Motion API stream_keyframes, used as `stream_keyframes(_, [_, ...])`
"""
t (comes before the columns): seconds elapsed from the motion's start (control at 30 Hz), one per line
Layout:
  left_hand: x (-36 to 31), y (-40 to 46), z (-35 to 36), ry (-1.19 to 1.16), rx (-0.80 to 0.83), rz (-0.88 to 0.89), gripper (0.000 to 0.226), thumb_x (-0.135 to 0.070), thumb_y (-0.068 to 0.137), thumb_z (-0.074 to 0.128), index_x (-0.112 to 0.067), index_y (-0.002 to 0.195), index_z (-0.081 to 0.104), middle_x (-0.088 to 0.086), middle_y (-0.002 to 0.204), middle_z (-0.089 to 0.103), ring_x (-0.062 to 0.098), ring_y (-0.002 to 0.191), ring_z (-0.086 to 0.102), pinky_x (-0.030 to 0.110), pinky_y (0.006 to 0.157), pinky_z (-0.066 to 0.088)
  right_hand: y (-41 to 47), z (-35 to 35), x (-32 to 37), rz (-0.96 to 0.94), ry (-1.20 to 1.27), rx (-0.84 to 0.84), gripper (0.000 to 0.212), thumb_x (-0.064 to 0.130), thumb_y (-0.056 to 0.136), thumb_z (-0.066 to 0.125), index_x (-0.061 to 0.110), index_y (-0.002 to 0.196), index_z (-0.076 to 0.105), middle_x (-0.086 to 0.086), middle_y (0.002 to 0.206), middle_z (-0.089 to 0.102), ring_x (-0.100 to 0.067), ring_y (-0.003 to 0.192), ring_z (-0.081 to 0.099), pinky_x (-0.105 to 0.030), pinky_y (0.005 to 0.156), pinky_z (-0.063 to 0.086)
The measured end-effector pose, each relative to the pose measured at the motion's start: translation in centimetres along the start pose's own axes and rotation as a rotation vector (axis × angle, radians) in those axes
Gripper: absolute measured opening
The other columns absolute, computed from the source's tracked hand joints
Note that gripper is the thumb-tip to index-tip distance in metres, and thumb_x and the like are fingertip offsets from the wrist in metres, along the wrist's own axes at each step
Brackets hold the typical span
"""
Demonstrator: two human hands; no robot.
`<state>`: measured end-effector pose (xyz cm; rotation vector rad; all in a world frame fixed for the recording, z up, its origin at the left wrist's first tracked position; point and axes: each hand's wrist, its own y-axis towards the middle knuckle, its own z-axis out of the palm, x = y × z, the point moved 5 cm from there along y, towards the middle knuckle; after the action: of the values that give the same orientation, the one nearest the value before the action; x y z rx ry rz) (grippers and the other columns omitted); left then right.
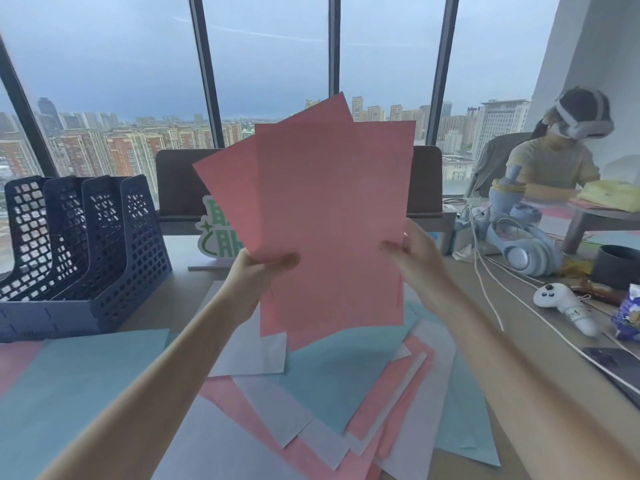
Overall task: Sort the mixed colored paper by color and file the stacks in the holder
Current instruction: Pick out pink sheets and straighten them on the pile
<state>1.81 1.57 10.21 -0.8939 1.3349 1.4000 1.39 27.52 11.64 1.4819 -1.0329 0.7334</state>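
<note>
Mixed paper [346, 386], in blue, pink and white sheets, is lying loose along the near edge of the bench [180, 292], closest to the camera. Going from the left, the dark blue holder [86, 244] is standing at the far left corner of the bench, and its slots look empty as far as I can see. The left hand [258, 271] is pinching the lower left part of the pink sheets [322, 216], with the thumb in front. The right hand [414, 252] is gripping their right edge. The sheets are being held upright above the pile, long axis nearly vertical, and they are fanned, not squared. The holder is lying to the left of both hands, so the left hand is nearer to it; I judge the stack needs squaring first, then moving leftward.
</note>
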Motion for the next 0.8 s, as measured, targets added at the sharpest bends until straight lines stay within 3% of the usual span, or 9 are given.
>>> stream_keyframes(0.1, [-0.7,-0.1,-0.2,0.012,-0.010,0.022,0.021,0.001,0.080,0.074,-0.008,0.099,0.075,0.012,0.101,0.075,0.026,0.092,0.072,0.041,0.087,0.057,0.2,0.4,0.3,-0.004,0.094,-0.028,0.036,0.002,0.092,0.060,0.032,0.111,0.061,-0.005,0.109,0.074,-0.028,0.106,0.068,-0.047,0.093,0.053])
stream_keyframes(0.2, [-1.1,-0.2,0.0,0.012,-0.008,0.038,0.020,-0.001,0.081,0.075,-0.008,0.100,0.075,0.012,0.103,0.075,0.027,0.093,0.072,0.041,0.087,0.057,0.4,0.8,0.5,-0.005,0.160,-0.046,0.031,0.004,0.093,0.063,0.028,0.111,0.060,-0.001,0.107,0.074,-0.018,0.101,0.070,-0.038,0.088,0.055])
stream_keyframes(0.47, [-0.8,0.0,0.2,-0.003,0.008,0.040,0.021,-0.011,0.076,0.079,-0.014,0.097,0.077,0.012,0.106,0.075,0.027,0.097,0.072,0.042,0.091,0.056,1.2,1.3,2.0,-0.056,0.149,-0.068,0.024,0.019,0.091,0.067,0.032,0.110,0.057,0.003,0.112,0.072,-0.016,0.106,0.068,-0.038,0.092,0.054])
stream_keyframes(0.8, [5.8,-1.4,-0.7,0.002,-0.030,-0.087,0.027,-0.016,0.074,0.077,-0.012,0.101,0.077,0.012,0.107,0.075,0.026,0.101,0.070,0.041,0.092,0.055,-0.8,3.3,-3.6,0.090,0.116,0.030,0.033,0.016,0.098,0.061,0.028,0.129,0.058,0.011,0.122,0.070,-0.007,0.116,0.064,-0.037,0.105,0.047])
